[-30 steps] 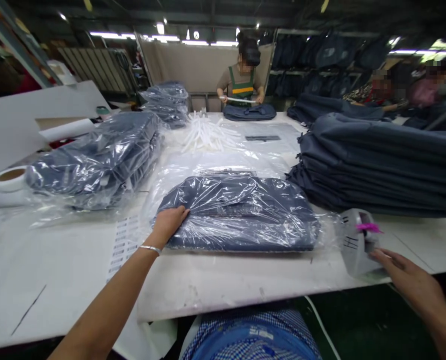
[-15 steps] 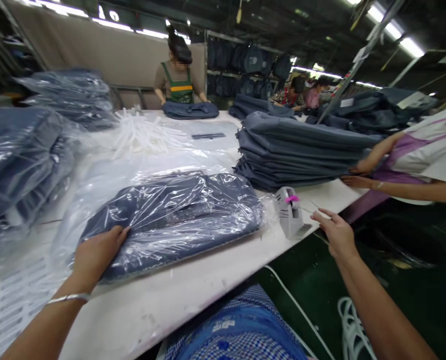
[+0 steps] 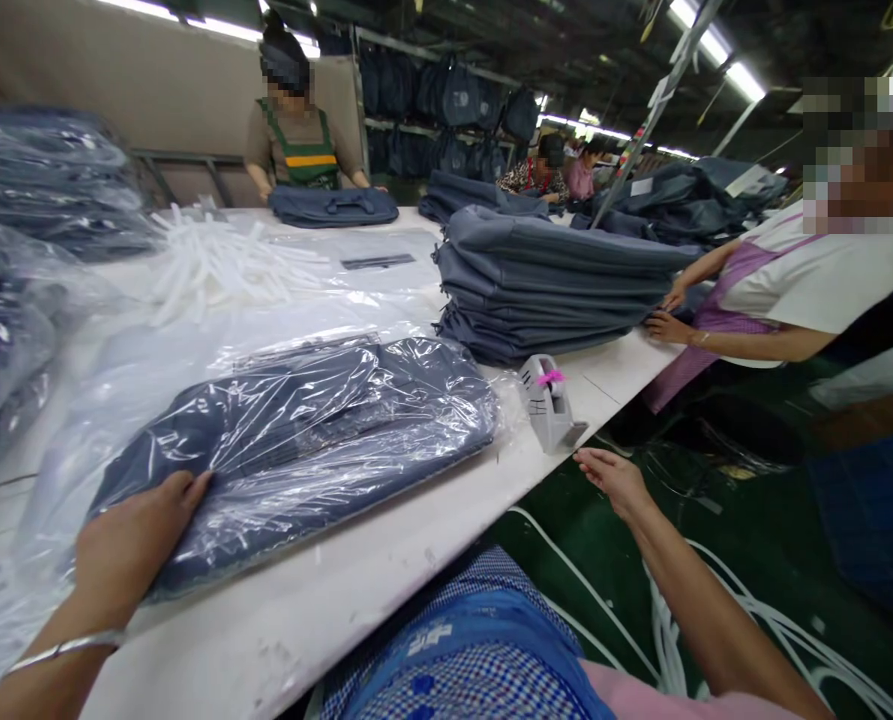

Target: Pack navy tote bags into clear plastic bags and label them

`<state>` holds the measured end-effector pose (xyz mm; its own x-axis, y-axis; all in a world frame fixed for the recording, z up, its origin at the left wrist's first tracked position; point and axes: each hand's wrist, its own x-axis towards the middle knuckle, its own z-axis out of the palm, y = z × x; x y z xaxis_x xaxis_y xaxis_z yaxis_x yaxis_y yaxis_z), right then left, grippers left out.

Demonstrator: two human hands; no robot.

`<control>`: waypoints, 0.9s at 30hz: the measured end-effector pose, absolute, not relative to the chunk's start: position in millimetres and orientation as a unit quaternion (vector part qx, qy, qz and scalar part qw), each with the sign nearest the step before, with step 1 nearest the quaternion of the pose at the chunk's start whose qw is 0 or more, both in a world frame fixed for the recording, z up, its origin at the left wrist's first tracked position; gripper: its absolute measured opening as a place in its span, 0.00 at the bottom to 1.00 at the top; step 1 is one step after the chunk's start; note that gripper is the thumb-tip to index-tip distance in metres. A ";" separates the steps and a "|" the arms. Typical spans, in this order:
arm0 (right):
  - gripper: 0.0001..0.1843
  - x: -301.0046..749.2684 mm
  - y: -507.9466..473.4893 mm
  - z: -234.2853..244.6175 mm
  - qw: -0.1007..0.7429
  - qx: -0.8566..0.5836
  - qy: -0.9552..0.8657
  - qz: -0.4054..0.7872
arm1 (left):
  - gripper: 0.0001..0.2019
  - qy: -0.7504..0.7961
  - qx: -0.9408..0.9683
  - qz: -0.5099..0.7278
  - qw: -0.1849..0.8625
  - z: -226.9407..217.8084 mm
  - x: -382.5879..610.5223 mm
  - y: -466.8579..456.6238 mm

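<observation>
A dark blue bag sealed in clear plastic point(image 3: 303, 440) lies flat on the white table point(image 3: 386, 560) in front of me. My left hand point(image 3: 135, 540) rests flat on its near left corner, fingers stretched out. My right hand point(image 3: 612, 475) hovers open off the table's edge, just below a grey tape dispenser point(image 3: 547, 405) with a pink tape end. It holds nothing.
A tall stack of dark blue bags point(image 3: 551, 285) stands behind the dispenser; a person in white and purple point(image 3: 776, 300) touches it from the right. Wrapped bags point(image 3: 18, 300) pile at left. White plastic strips point(image 3: 213, 265) lie mid-table. Another person point(image 3: 296, 130) works at the far end.
My view has swung to the right. My right hand has dropped from beside the tape dispenser to just below the table edge. My left hand stays on the wrapped bag.
</observation>
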<state>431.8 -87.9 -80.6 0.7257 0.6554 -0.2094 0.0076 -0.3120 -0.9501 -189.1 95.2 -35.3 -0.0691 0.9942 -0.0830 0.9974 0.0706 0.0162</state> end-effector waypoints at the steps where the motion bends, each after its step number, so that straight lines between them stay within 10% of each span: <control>1: 0.25 430.9 -92.1 -78.8 0.533 -0.759 -0.228 0.294 | 0.24 0.724 0.687 -0.050 0.017 -37.1 -189.9 95.4; 14: 0.10 277.5 9.5 40.4 0.181 -0.440 -0.853 0.213 | 0.28 0.720 0.688 -0.069 -0.060 -42.5 -176.7 86.7; 27: 0.07 28.6 182.8 9.1 -0.068 -0.168 -0.974 0.139 | 0.24 0.725 0.688 0.001 0.015 -56.6 -171.6 87.0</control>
<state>28.6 182.8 9.1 -0.9343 0.3080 -0.1795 0.3460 0.9048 -0.2484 -171.6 87.0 -56.6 -0.0516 0.9985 -0.0199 0.9984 0.0520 0.0226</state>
